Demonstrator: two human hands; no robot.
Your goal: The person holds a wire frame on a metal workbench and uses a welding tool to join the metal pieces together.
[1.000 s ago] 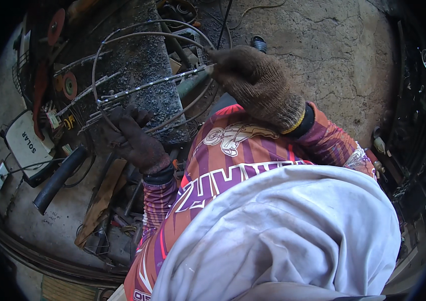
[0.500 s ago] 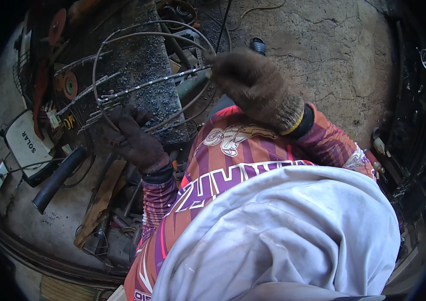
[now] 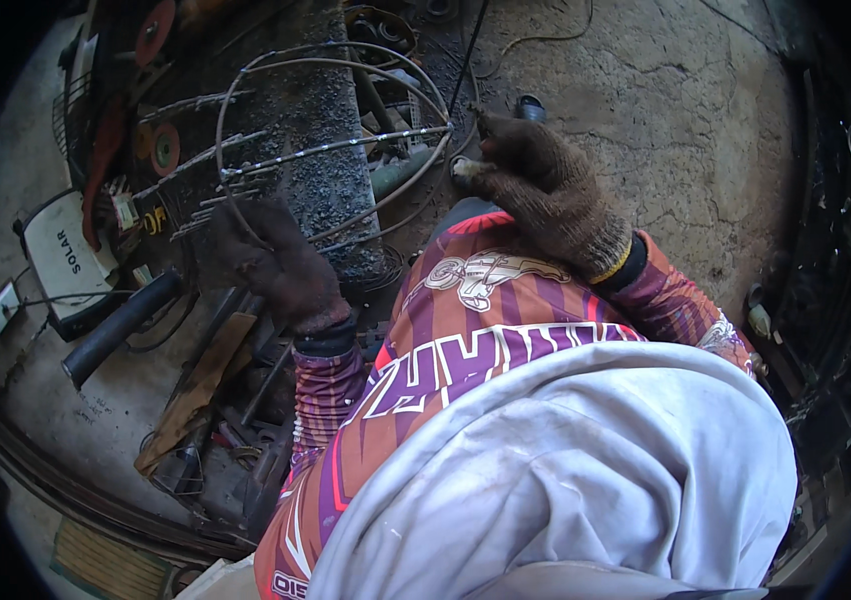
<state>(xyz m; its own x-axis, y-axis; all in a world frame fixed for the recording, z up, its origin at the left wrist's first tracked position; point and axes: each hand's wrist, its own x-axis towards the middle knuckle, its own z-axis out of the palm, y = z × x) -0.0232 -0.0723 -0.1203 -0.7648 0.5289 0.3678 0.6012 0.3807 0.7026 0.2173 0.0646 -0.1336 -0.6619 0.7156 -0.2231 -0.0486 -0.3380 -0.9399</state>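
Observation:
A round frame of thin metal rod [image 3: 340,145], with curved hoops and a straight bar across, sits over a dark, gritty metal surface [image 3: 320,105]. My left hand [image 3: 285,268], in a dark brown knit glove, is closed around the near left part of the hoop. Just off the frame's right side is my right hand [image 3: 550,195], in a brown glove with a yellow-edged cuff. Its thumb and forefinger are apart with nothing visible between them. Several thin metal rods [image 3: 210,160] lie left of the frame, some passing under it.
Farther left are a red disc [image 3: 154,32], an orange disc [image 3: 165,150], a white box [image 3: 63,255] and a black tube [image 3: 120,327]. A wooden strip [image 3: 195,390] lies below them. A dark cup-like piece [image 3: 531,108] stands on the concrete floor [image 3: 665,130] beyond my right hand.
My right hand has come away from the frame's right side, moving slightly right, and its fingers have parted. The left hand keeps its hold. The whole view has shifted a little.

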